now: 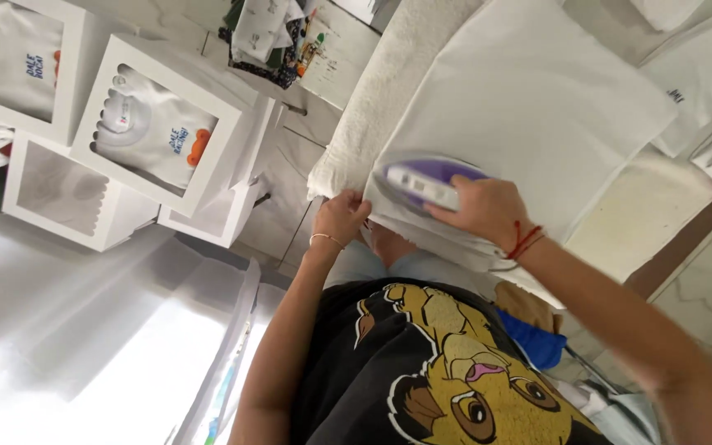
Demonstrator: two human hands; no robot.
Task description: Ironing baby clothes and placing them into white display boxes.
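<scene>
- Upper left of frame: white square cardboard gift boxes with scalloped clear windows point(154, 124), stacked; white folded garments with small prints show inside. Well apart from the ironing, not in the way.
- Lower left: bright window glare, detail washed out.
- Centre: left hand point(341, 216), thin bracelet on the wrist, fingers pinched on the near edge of the white fabric sheet point(537, 107), holding it taut just beside the iron.
- Centre, right of that: right hand point(484, 210), red string on the wrist, fingers clenched round the handle of the purple-and-white electric iron point(422, 180). Iron sits flat on the fabric's near corner.
- Fabric lies on a white padded towel layer point(389, 91) over the worktop point(644, 210), filling upper centre to right.
- Progress, judged: far part of the sheet looks smooth; near edge under the iron is in hand; how much is left, cannot tell.
- Right edge: more white folded garments point(702, 82), near the sheet but not on it.
- Bottom: black cartoon-print shirt point(438, 371), blue cloth point(537, 342) beside it. Nothing blocks the iron's path.
</scene>
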